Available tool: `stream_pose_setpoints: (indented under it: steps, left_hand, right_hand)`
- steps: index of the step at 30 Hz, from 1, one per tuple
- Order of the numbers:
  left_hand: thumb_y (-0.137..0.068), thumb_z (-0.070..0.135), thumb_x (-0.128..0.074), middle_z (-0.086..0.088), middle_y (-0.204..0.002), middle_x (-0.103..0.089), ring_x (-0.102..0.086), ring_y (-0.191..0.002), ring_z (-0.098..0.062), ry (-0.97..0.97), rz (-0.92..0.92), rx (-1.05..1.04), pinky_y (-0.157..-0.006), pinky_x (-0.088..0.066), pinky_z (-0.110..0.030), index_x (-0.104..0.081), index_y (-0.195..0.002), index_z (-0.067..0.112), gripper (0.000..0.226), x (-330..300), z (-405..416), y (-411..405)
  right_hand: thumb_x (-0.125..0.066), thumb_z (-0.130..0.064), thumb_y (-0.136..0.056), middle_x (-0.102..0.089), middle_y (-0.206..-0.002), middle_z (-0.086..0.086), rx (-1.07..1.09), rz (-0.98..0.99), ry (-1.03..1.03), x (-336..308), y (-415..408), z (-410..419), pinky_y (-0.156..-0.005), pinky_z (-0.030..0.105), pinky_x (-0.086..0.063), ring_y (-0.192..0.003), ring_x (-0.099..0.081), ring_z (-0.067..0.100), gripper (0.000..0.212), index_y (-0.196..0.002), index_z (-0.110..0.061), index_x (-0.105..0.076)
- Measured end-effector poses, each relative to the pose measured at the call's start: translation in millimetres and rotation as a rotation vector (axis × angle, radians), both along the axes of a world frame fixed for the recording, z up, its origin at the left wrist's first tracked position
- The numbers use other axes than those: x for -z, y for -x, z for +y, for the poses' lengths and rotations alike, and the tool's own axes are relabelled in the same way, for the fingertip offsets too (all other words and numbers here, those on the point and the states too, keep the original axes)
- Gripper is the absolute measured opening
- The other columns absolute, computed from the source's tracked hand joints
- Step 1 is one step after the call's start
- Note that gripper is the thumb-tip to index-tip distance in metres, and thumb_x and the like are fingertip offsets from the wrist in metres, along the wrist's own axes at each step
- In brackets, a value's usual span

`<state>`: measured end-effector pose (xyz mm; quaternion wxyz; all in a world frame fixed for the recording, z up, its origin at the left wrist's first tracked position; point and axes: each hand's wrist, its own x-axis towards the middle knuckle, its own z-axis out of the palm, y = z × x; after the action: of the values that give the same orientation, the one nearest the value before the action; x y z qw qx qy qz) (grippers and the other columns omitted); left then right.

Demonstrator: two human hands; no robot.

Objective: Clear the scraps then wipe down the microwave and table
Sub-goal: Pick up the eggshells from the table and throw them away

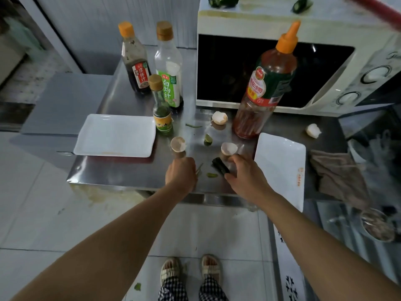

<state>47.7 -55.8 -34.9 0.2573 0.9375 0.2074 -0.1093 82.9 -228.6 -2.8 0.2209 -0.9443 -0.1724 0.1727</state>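
Note:
Scraps lie on the steel table [130, 170] in front of the white microwave [303, 25]. My right hand [245, 177] pinches a dark green peel scrap [220, 166], and its fingertips are at an eggshell half [229, 148]. My left hand [181, 172] is knuckles-up with curled fingers, just below another eggshell half [178, 144]. A thin green strip [199, 168] lies against its right edge; I cannot see if it is held. More eggshells [219, 117] [313, 131], a lime piece [207, 140] and a green bit [212, 175] lie loose. Green vegetable scraps [223, 1] sit on the microwave top.
A tall ketchup bottle [267, 83] stands before the microwave door. Three sauce bottles [169, 68] stand at the back left. White trays lie at the left [117, 135] and right [280, 170]. A brown cloth [338, 174] lies on the right.

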Motion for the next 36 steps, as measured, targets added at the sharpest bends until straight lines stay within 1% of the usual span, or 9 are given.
stream_pose_setpoints:
  steps: [3,6,13,19,24,26,28,33,36]
  left_hand:
    - [-0.082,0.005,-0.057,-0.013,-0.089,-0.064,-0.062,-0.084,-0.033,-0.021,-0.002,0.022,-0.072,-0.055,-0.039,-0.067,-0.084,0.009,0.012,2,-2,-6]
    - [-0.085,0.005,-0.056,-0.014,-0.093,-0.065,-0.063,-0.088,-0.033,-0.070,0.001,0.075,-0.072,-0.055,-0.038,-0.069,-0.088,0.009,0.014,5,-5,-11]
    - [-0.090,0.007,-0.050,-0.015,-0.099,-0.061,-0.060,-0.093,-0.036,-0.058,0.030,0.088,-0.065,-0.042,-0.034,-0.064,-0.093,0.005,0.015,6,-3,-11]
    - [-0.084,-0.001,-0.047,-0.016,-0.090,-0.060,-0.058,-0.083,-0.035,0.025,-0.036,0.162,-0.062,-0.042,-0.035,-0.049,-0.075,0.012,0.016,-8,9,-9]
    - [-0.085,0.006,-0.059,-0.007,-0.098,-0.064,-0.061,-0.090,-0.024,0.035,-0.040,0.274,-0.074,-0.050,-0.031,-0.066,-0.096,0.016,0.016,-9,-5,-19]
    - [-0.084,0.015,-0.065,-0.005,-0.097,-0.065,-0.059,-0.087,-0.020,-0.012,-0.015,0.344,-0.070,-0.045,-0.027,-0.065,-0.090,0.016,0.006,-6,-12,-23]
    - [-0.082,0.023,-0.068,-0.005,-0.095,-0.064,-0.057,-0.083,-0.020,-0.074,0.009,0.378,-0.066,-0.038,-0.026,-0.063,-0.086,0.017,0.009,-3,-19,-26]
    - [-0.087,0.024,-0.063,-0.008,-0.100,-0.063,-0.060,-0.090,-0.023,-0.108,0.001,0.346,-0.066,-0.037,-0.026,-0.066,-0.097,0.011,0.016,3,-27,-29]
    - [-0.088,0.023,-0.062,-0.008,-0.098,-0.062,-0.060,-0.089,-0.024,-0.101,0.006,0.346,-0.066,-0.039,-0.027,-0.065,-0.095,0.011,0.014,3,-25,-27]
  right_hand:
    - [-0.062,-0.024,-0.088,-0.051,-0.125,0.007,0.019,0.001,-0.007,5,3,-3,-0.094,0.040,-0.049,-0.113,-0.054,0.025,0.040,-0.124,-0.014,-0.049]
    - [-0.060,-0.022,-0.088,-0.052,-0.122,0.007,0.035,0.002,-0.026,9,5,-4,-0.092,0.042,-0.050,-0.110,-0.056,0.025,0.035,-0.121,-0.014,-0.051]
    - [-0.061,-0.020,-0.087,-0.052,-0.113,0.007,0.055,-0.018,-0.037,14,7,4,-0.087,0.042,-0.052,-0.102,-0.057,0.025,0.030,-0.115,-0.014,-0.055]
    - [-0.061,-0.019,-0.089,-0.052,-0.116,0.007,0.049,-0.043,-0.017,9,4,7,-0.087,0.037,-0.051,-0.103,-0.057,0.024,0.033,-0.120,-0.014,-0.055]
    - [-0.057,-0.019,-0.090,-0.052,-0.122,0.005,0.053,-0.057,-0.003,6,-2,2,-0.090,0.034,-0.050,-0.109,-0.056,0.023,0.033,-0.123,-0.016,-0.054]
    - [-0.056,-0.017,-0.090,-0.053,-0.120,0.006,0.052,-0.072,-0.005,7,-4,-2,-0.087,0.032,-0.049,-0.107,-0.057,0.023,0.031,-0.121,-0.017,-0.055]
    - [-0.055,-0.014,-0.090,-0.055,-0.116,0.007,0.053,-0.091,-0.013,10,-6,-5,-0.084,0.032,-0.050,-0.103,-0.058,0.024,0.028,-0.118,-0.016,-0.056]
    - [-0.053,-0.009,-0.091,-0.058,-0.111,0.009,0.055,-0.111,-0.072,17,-7,-10,-0.083,0.036,-0.052,-0.099,-0.060,0.025,0.024,-0.113,-0.013,-0.058]
    - [-0.054,-0.011,-0.091,-0.058,-0.114,0.007,0.058,-0.090,-0.078,21,-7,-11,-0.086,0.034,-0.052,-0.103,-0.060,0.024,0.025,-0.115,-0.014,-0.057]
